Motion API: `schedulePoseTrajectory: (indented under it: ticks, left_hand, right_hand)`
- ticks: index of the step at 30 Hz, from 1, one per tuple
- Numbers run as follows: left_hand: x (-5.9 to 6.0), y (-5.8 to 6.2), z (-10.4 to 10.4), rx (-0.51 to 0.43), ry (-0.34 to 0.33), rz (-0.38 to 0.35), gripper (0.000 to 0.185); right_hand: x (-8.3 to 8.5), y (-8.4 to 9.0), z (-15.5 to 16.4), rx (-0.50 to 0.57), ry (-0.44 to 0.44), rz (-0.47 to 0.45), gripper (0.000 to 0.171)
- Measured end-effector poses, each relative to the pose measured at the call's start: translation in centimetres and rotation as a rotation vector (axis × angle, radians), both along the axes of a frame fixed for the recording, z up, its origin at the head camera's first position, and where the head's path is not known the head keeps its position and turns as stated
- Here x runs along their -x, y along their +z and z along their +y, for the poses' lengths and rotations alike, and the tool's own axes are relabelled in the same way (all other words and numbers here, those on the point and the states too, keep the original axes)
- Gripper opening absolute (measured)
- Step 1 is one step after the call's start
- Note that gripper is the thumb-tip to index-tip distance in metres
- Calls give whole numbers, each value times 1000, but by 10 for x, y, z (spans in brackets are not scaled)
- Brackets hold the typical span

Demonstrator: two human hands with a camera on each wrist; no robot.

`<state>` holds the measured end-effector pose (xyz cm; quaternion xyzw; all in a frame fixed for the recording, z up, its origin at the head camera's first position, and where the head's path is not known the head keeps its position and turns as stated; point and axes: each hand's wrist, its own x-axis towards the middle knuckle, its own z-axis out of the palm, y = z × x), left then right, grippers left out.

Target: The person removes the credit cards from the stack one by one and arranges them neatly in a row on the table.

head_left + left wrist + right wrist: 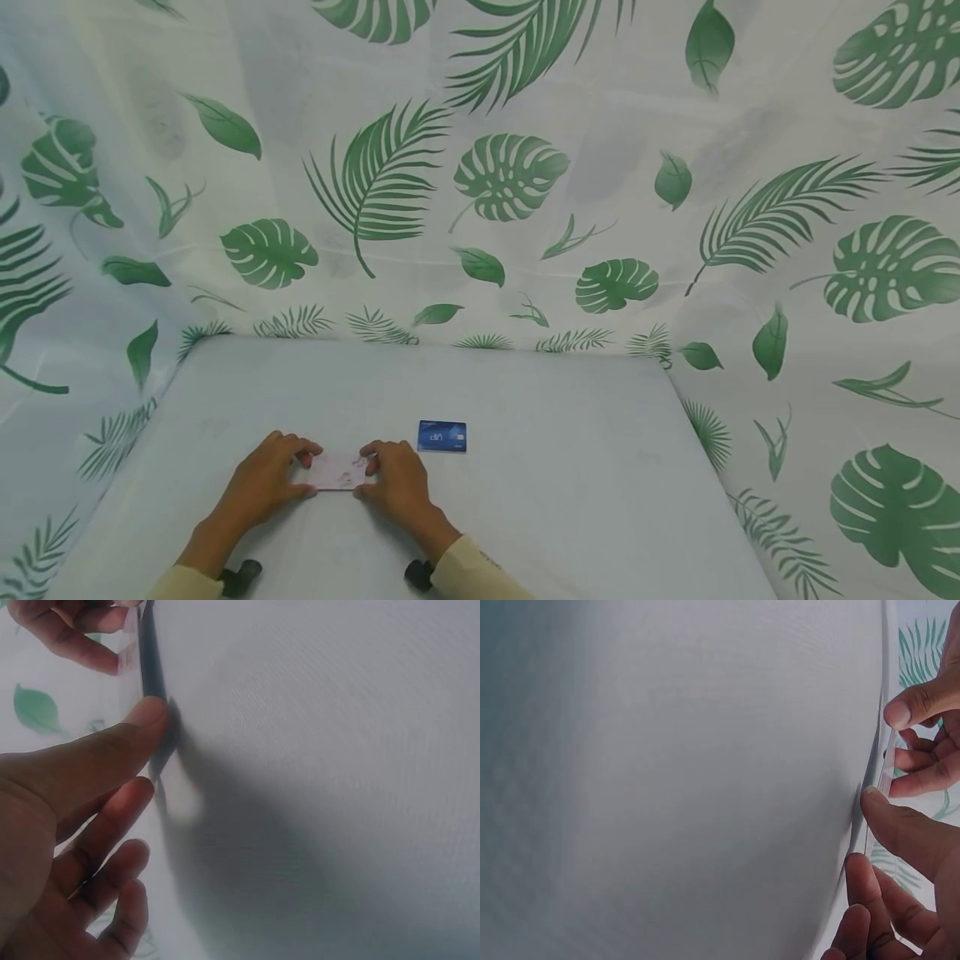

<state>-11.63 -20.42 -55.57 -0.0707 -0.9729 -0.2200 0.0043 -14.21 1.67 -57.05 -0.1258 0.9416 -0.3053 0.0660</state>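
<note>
A pale pink-and-white card [341,471] lies low over the table's near middle, held at both short ends. My left hand [311,473] pinches its left end between thumb and fingers. My right hand [363,473] pinches the right end the same way. In the left wrist view the left thumb [120,746] presses the card's thin edge [150,671], with the right hand's fingers [71,641] beyond. In the right wrist view the right thumb [896,825] meets the card's edge [886,769] opposite the left hand's fingers [922,701]. Whether the card is lifted off the surface is unclear.
A dark blue card [442,436] lies flat just beyond my right hand. The table [562,483] is covered in plain pale cloth. A white curtain with green leaf prints [510,175] hangs behind and along both sides.
</note>
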Motion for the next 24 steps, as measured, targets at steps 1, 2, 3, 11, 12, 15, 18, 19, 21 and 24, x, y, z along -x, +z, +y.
schedulePoseTrajectory:
  ticks: [1, 2, 3, 11, 12, 15, 18, 19, 21, 24]
  left_hand:
    - [0, -1, -1, 1, -1, -1, 57]
    - [0, -1, -1, 2, 0, -2, 57]
    - [0, -2, -2, 2, 2, -4, 57]
    - [1, -4, -6, 0, 0, -19, 57]
    - [1, -4, -7, 0, 0, -22, 57]
    - [2, -5, -8, 2, -3, -24, 57]
    - [2, -6, -9, 4, -2, -31, 57]
    - [2, -6, -9, 5, -2, -35, 57]
    - [2, -6, -9, 5, 1, -46, 57]
    - [2, -6, -10, 4, 1, -53, 57]
  right_hand:
    - [0, 0, -1, -3, -1, 2, 50]
    - [-1, 0, -2, -5, -1, 4, 50]
    - [-1, 1, -2, -7, 0, 5, 49]
    - [-2, -1, -8, -26, -4, 25, 49]
    - [-2, -1, -9, -28, -5, 25, 48]
    - [-3, -2, -10, -29, -5, 29, 48]
    - [-4, -2, -10, -20, -2, 27, 48]
    - [-4, -2, -10, -15, -1, 25, 48]
    - [-4, -2, -11, -11, 3, 23, 48]
    - [-4, -2, -11, -11, 8, 24, 48]
